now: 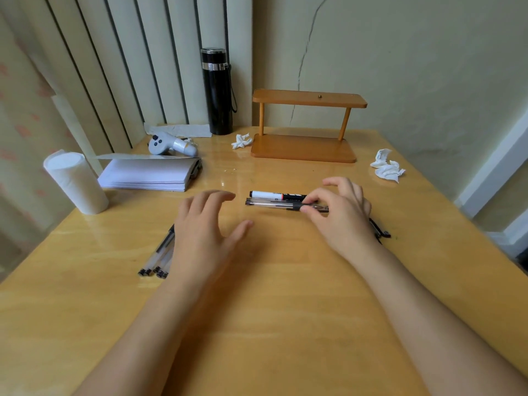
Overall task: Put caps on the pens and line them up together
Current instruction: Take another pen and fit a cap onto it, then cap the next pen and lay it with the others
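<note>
A white and black marker lies crosswise in the middle of the wooden table. Two clear pens lie side by side just in front of it. My right hand pinches the capped right end of the nearer clear pen between thumb and forefinger. My left hand hovers open to the left of the row, fingers spread, holding nothing. Several more clear pens lie in a loose bunch partly under my left wrist. Dark pen caps peek out behind my right wrist.
A paper roll and a stack of white paper sit at the left. A grey controller, a black flask and a small wooden shelf stand at the back. Crumpled tissues lie at the right.
</note>
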